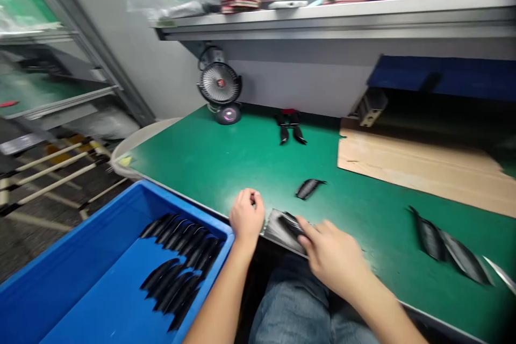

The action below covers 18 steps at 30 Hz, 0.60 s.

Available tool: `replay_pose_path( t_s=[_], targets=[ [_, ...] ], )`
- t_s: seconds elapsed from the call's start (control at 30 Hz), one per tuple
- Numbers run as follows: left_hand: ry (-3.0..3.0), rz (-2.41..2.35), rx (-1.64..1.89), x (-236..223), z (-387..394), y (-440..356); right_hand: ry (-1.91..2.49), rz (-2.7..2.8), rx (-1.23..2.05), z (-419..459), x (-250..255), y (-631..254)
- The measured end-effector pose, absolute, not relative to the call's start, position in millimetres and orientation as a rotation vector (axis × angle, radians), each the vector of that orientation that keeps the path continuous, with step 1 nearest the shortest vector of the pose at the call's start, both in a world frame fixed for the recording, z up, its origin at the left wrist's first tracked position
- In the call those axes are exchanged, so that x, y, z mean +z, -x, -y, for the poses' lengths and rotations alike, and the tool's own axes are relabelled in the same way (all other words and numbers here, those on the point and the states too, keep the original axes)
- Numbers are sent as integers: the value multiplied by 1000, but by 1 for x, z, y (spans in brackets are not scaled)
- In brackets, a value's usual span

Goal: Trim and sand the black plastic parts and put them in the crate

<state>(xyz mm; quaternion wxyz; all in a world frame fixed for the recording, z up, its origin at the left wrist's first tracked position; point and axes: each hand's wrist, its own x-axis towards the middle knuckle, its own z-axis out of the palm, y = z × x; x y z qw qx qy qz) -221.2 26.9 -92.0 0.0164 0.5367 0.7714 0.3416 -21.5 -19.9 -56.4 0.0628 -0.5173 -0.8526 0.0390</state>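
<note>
My right hand (334, 255) grips a black curved blade-like piece (291, 224), slightly blurred, held over a flat grey plate (278, 231) at the table's front edge. The plate's surface looks worn or dusty. To the left of the plate, my left hand (246, 215) is curled into a loose fist at the edge, and nothing shows in its fingers. A similar black piece (308, 188) lies on the green table (193, 145) just beyond. Two more overlapping black pieces (447, 247) lie to the right.
A blue bin (76, 258) at the left holds rows of black curved pieces (181, 236). Farther back are a small fan (220, 85) and several dark pieces (291, 126). Cardboard (407, 164) lies at the right, under a shelf (322, 19). A pale pointed strip (500, 274) lies near the right edge.
</note>
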Motion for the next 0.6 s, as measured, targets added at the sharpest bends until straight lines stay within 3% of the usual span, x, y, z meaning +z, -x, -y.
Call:
replay_pose_path(
  t_s=[0.27, 0.6],
  targets=[
    [-1697, -2408, 1041, -88, -36, 221, 1643, 2516, 185, 37, -29, -27],
    [-2040, -2160, 940, -63, -32, 199, 1768, 2320, -53, -4, -61, -93]
  ],
)
